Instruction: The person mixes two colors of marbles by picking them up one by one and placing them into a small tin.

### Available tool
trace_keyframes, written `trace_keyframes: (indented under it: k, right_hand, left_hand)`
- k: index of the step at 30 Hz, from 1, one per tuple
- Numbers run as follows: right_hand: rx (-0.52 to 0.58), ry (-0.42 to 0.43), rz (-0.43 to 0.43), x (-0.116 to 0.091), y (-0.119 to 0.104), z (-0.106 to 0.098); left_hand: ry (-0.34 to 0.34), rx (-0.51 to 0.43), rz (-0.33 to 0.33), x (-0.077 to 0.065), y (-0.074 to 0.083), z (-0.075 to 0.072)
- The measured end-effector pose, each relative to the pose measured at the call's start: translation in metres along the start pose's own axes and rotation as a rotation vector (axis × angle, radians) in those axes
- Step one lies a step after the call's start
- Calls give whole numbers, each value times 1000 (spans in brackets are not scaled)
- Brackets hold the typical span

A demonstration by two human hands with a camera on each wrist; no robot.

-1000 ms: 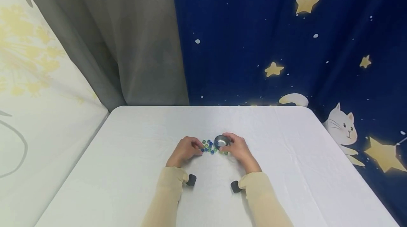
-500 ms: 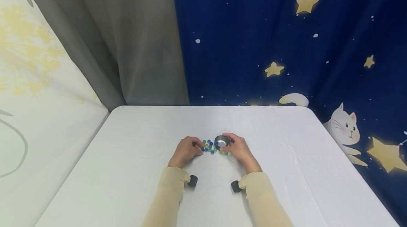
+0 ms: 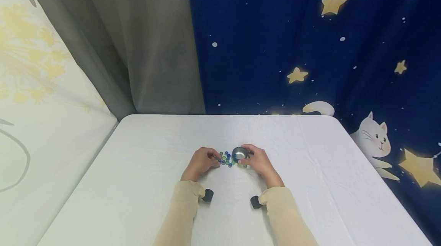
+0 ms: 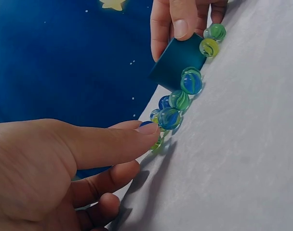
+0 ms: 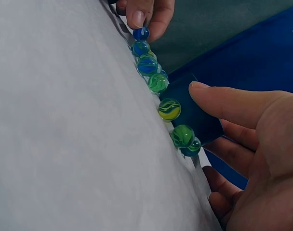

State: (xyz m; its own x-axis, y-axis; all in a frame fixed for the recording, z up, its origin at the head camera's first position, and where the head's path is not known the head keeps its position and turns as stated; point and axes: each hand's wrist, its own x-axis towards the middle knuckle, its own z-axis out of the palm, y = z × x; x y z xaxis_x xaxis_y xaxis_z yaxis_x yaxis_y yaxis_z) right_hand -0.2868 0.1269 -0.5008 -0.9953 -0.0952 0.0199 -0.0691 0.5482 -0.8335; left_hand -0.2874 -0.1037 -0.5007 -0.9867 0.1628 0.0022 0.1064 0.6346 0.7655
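My left hand is at the left side of a loose cluster of glass marbles, blue, green and yellow-green, on the white table. Its thumb and forefinger pinch a blue marble, partly hidden behind the thumb tip in the left wrist view. With thumb and fingers on opposite sides, my right hand holds a small round metal cup, which looks dark teal outside in the wrist views. A yellow marble and a green marble lie beside the cup, near that hand. Whether the cup contains anything is unclear.
White cloth covers the table, whose far edge meets a grey curtain and a dark blue curtain with stars. A black device sticks out at the left wrist, another at the right cuff.
Almost nothing differs. The left hand shifts very slightly beside the marbles, while the right hand and the cup stay in place.
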Motion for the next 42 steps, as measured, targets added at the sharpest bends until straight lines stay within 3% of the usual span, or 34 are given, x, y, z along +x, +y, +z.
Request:
trace_keyframes:
  k: [12,27,42]
  right_hand:
    - [-1,6,-8,0,2,1]
    - [-10,8,2,1,3,1]
    - [-10,22,0,8,3,4]
  left_hand:
    - [0,-45,34,1,-1,-4]
    - [7,-96,26,2,6,-10]
    - [22,-179,56,14,9,-11]
